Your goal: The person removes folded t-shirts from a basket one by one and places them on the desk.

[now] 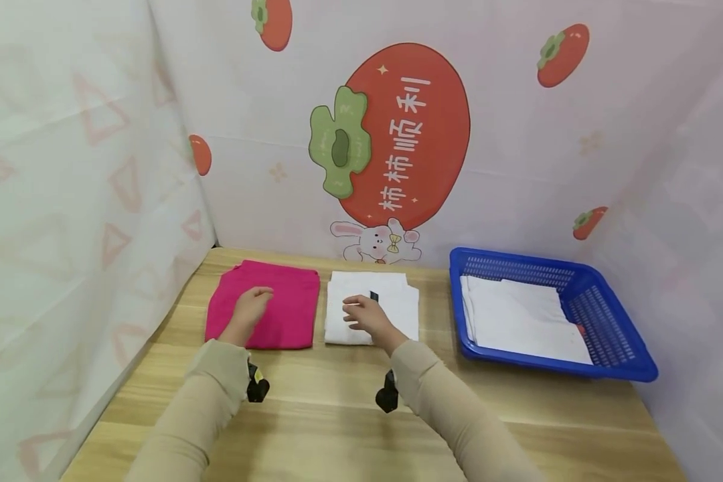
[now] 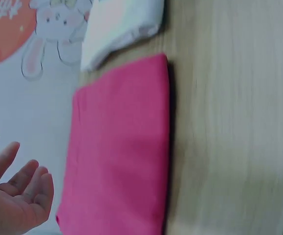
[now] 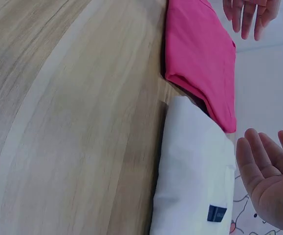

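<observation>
A folded bright pink cloth garment [image 1: 292, 311] lies flat at the left of the table. My left hand [image 1: 252, 308] hovers over it with loosely bent fingers and holds nothing. Beside it, to the right, lies a folded white cloth garment [image 1: 405, 308] with a small dark label [image 3: 217, 213]. Over this white one is my right hand [image 1: 366, 314], its fingers relaxed and apart, gripping nothing. In the left wrist view the left hand [image 2: 19, 196] stands off to the side of the pink garment. The right wrist view has the right hand [image 3: 273, 176] raised beside the white garment.
A blue plastic basket [image 1: 623, 328] stands on the right of the wooden table [image 1: 313, 415], with folded white cloth [image 1: 518, 321] in it. A bit of red shows under that cloth. Printed fabric walls [image 1: 506, 167] enclose the table at the back and both sides.
</observation>
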Demonstrator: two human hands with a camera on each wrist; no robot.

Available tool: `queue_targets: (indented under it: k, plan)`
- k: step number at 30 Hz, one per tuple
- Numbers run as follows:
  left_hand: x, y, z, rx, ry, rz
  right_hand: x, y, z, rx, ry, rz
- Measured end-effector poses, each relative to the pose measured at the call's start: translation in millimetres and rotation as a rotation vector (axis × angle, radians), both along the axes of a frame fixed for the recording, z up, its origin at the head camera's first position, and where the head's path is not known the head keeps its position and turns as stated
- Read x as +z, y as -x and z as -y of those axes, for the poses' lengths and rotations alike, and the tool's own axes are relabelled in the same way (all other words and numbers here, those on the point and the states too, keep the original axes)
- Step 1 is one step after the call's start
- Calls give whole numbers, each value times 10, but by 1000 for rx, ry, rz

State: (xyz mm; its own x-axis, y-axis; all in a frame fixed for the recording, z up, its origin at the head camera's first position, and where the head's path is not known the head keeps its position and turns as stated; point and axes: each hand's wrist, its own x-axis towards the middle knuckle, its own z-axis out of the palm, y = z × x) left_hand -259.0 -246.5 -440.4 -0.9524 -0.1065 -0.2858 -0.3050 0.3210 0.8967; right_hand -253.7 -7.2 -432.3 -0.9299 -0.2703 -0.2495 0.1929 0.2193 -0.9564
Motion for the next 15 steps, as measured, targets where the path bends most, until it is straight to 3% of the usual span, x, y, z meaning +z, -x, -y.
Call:
queue_targets:
  k: [6, 15]
  plan:
    - [110, 16, -358, -73, -113, -18, -112, 49, -335, -28, -9, -34]
    - [299, 67, -1073, -190, -194, -85, 60, -40, -917, -144, -9, -67]
